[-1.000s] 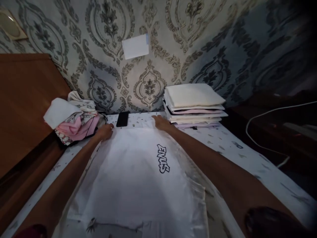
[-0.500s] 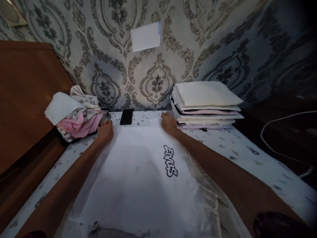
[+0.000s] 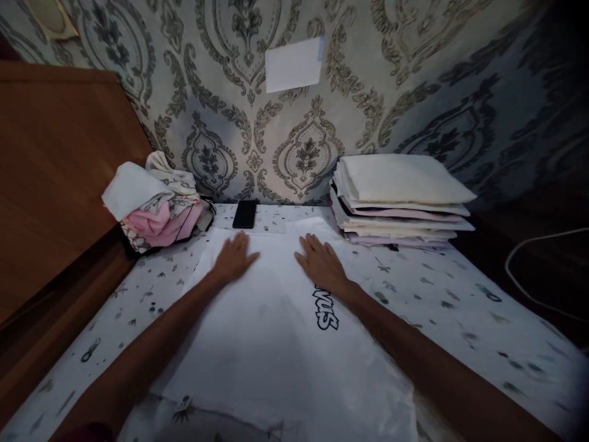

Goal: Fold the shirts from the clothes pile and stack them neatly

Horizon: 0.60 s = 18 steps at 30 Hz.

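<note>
A white garment with black-outlined lettering (image 3: 276, 344), apparently a T-shirt, lies spread out in front of me on a patterned sheet (image 3: 460, 313). My left hand (image 3: 234, 258) rests on its far left part, fingers apart and palm down. On the far right part lies my right hand (image 3: 321, 261), also flat with spread fingers; its wrist covers some of the lettering. Neither hand holds anything. Beyond my left hand is a black phone (image 3: 245, 214) on the sheet.
Folded cloths form a stack (image 3: 405, 184) at the back right. A loose heap of pink, white and printed clothes (image 3: 159, 205) sits at the back left, beside a brown wooden panel (image 3: 59, 166). Patterned wallpaper (image 3: 308, 147) bounds the far side; a white cable (image 3: 519, 258) hangs at right.
Both hands have let go of the garment's far edges and moved inward onto its top, opening flat. My view has shifted a little to the left.
</note>
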{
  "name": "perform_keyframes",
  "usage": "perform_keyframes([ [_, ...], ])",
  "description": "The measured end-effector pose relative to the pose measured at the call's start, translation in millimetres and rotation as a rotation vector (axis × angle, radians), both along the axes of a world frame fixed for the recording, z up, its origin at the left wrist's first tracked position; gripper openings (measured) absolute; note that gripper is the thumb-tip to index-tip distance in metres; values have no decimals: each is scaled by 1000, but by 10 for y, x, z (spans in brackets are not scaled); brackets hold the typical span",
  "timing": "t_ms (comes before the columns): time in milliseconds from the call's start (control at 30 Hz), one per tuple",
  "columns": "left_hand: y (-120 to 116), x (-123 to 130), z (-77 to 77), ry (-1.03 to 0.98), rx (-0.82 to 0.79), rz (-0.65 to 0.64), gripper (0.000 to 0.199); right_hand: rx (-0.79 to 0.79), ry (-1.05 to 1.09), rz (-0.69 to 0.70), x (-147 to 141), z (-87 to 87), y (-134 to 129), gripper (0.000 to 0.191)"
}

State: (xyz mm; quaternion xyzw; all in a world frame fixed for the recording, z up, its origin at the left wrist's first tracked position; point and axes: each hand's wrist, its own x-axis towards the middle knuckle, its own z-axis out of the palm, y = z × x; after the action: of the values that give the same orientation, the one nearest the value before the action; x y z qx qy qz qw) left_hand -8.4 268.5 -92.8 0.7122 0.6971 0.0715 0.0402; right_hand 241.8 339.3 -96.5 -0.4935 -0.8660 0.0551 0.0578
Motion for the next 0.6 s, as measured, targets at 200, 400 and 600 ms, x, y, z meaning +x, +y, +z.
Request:
perform_keyframes([
  [200,-147,-701,65,115,-39,277,71,-80,-6,-52,0,119,-5,66],
  [400,-241,-115,61,91,49,164,67,-91,14,-59,-55,187,-159,62],
  [600,98,-90,298,41,114,112,42,-6,102,83,55,151,-169,47],
])
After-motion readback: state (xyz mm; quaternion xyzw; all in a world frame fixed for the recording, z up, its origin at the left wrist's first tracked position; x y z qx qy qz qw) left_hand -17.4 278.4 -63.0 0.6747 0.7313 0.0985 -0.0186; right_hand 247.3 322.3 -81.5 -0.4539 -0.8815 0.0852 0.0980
